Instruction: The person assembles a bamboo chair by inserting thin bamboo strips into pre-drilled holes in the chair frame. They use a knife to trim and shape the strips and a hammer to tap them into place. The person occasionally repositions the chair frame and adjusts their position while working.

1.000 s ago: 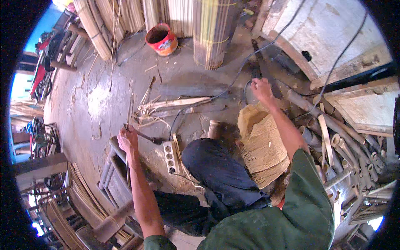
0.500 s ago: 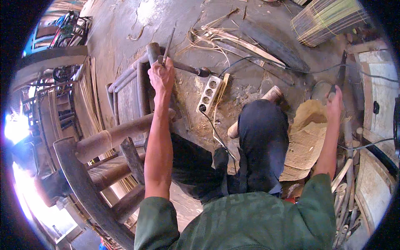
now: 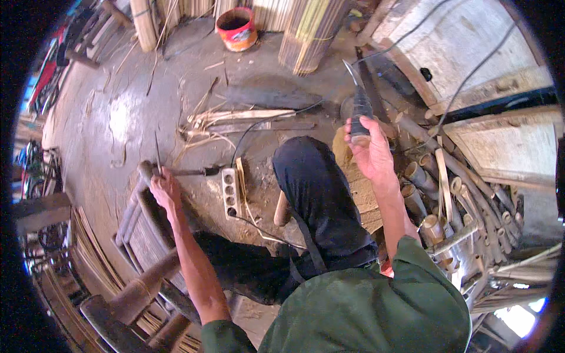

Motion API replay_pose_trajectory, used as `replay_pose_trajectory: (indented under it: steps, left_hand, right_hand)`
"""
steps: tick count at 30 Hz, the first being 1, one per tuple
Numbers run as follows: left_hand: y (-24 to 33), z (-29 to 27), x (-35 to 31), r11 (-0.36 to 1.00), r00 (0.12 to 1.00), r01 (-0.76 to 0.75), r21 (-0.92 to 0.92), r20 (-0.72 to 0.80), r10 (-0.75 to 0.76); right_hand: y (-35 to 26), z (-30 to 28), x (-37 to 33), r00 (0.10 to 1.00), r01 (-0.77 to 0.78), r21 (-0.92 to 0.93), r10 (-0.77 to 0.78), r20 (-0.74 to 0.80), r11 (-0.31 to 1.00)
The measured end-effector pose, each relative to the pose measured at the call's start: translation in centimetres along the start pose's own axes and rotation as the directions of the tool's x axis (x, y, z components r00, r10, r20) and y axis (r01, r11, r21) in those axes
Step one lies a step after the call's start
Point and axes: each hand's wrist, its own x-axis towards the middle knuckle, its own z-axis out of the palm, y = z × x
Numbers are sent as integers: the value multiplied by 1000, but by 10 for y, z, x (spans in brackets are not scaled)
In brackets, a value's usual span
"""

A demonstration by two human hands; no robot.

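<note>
My right hand (image 3: 374, 150) is raised to the right of my knee, its fingers closed round the dark, wrapped handle of a curved-blade knife (image 3: 360, 106). The narrow pale blade points up and away from me. At the left, my left hand (image 3: 166, 187) is closed at the top corner of a bamboo chair (image 3: 144, 235). From its fingers a thin, dark pointed rod (image 3: 157, 150) stands up. Beside that hand a dark bar (image 3: 191, 172) with a thick end reaches right; whether the hand also grips it is unclear.
A white power strip (image 3: 228, 194) with a black cord lies before my knees. Pale split strips (image 3: 241, 117) are scattered beyond it. Bamboo poles (image 3: 465, 200) pile up at the right, by white panels (image 3: 482, 53). A red bucket (image 3: 236, 30) stands at the back.
My right hand has lifted the knife from the right side and brought it inward, into clearer view. My view has turned to the right. The left hand stays at the chair corner.
</note>
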Motion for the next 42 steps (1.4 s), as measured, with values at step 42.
replay_pose_trajectory:
  steps: [42]
  left_hand:
    - [-44,62,38,885,968,-248,-394,-136,210]
  right_hand:
    - [13,-216,-16,907,344,-826,-71,416,-447]
